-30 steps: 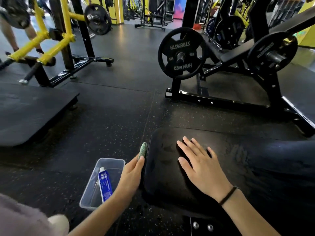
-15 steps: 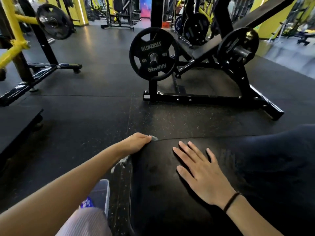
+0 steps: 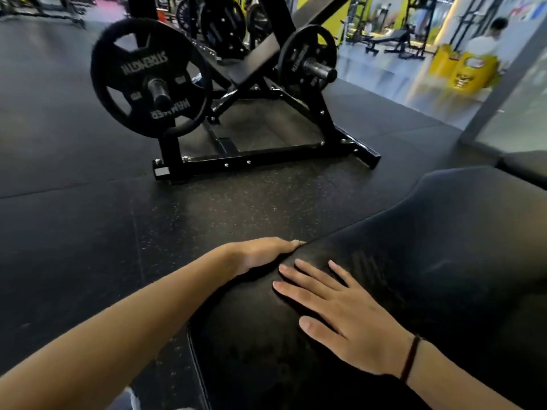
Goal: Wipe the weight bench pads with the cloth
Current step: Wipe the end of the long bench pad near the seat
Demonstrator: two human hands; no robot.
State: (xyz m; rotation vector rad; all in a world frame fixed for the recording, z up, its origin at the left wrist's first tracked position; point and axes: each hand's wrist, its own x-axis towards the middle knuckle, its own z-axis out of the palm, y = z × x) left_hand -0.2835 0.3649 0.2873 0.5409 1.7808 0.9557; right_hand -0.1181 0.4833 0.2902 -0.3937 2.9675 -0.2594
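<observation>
Left hand [image 3: 260,253]: arm stretched to the pad [image 3: 266,350] edge; my grip hidden, cannot tell
Right hand [image 3: 349,318]: flat on pad, fingers spread

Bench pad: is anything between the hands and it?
Nothing visible does. The left hand sits at the edge of the black cushioned bench pad, and the right hand lies flat on top of it. The cloth cannot be seen.

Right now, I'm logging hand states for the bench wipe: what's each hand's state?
Left hand: on the edge of the bench pad, fingers hidden; cannot tell.
Right hand: open, flat on the pad.
</observation>
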